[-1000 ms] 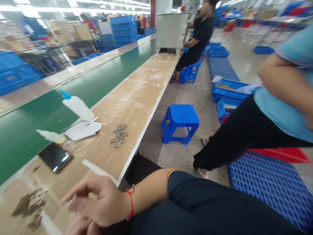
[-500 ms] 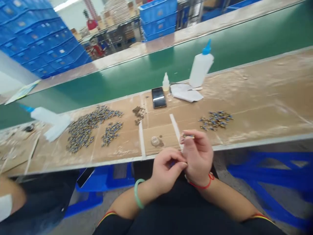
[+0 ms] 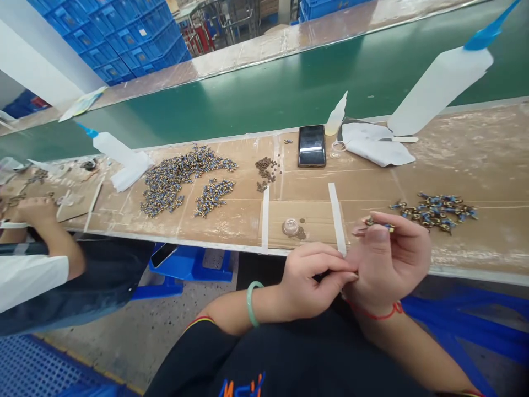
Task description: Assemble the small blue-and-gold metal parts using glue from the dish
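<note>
Between the thumb and fingers of my right hand is a small blue and gold piece. My left hand is pinched at the base of my right palm; whatever its fingertips hold is hidden. To the right lies a small pile of similar pieces. A small round clear dish sits on a cardboard pad between two white strips. Farther left are a large pile and a smaller pile of such pieces, with tiny brown discs beside them.
Behind the pad lie a phone, a small dropper bottle, a white cloth and a large blue-tipped bottle. Another such bottle leans at left. A person's hand works at the far left. A green belt runs behind.
The view has shifted, and the other person's hand at the left now shows. My hands keep nearly the same pose, with the small piece still in my right fingers.
</note>
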The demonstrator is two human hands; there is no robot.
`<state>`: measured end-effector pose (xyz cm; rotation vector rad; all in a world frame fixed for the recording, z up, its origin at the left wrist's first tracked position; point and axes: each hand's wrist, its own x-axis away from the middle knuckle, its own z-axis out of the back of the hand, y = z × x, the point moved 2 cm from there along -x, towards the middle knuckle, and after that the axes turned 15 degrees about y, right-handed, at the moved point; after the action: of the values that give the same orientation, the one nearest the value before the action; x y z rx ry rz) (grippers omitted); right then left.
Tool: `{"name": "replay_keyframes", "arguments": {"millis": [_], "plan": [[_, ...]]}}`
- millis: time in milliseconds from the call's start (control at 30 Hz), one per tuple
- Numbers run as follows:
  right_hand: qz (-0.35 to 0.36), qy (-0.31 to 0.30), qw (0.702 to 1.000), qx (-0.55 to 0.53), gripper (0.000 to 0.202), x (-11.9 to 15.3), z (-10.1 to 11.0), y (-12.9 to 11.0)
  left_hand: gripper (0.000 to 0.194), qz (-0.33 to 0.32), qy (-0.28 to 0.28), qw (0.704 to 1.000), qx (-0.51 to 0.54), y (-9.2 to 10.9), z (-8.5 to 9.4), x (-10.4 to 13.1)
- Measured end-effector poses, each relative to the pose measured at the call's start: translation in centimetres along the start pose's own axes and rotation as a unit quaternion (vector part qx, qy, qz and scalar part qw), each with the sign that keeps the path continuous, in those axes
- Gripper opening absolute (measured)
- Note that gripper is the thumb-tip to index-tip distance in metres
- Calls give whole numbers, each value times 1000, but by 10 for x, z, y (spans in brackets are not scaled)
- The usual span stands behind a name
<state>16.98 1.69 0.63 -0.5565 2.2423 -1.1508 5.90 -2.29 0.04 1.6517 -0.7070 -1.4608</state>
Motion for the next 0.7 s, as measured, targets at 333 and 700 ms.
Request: {"name": "replay_keyframes", "arguments": {"millis": [333,700], "plan": [[-143,-84,984,72,22,5,12,-2,27,47,-211,974,64,-9,13,-31],[-188,-87,977,39,23,7,6,-8,40,128,-219,960,116,-21,10,-34]]}}
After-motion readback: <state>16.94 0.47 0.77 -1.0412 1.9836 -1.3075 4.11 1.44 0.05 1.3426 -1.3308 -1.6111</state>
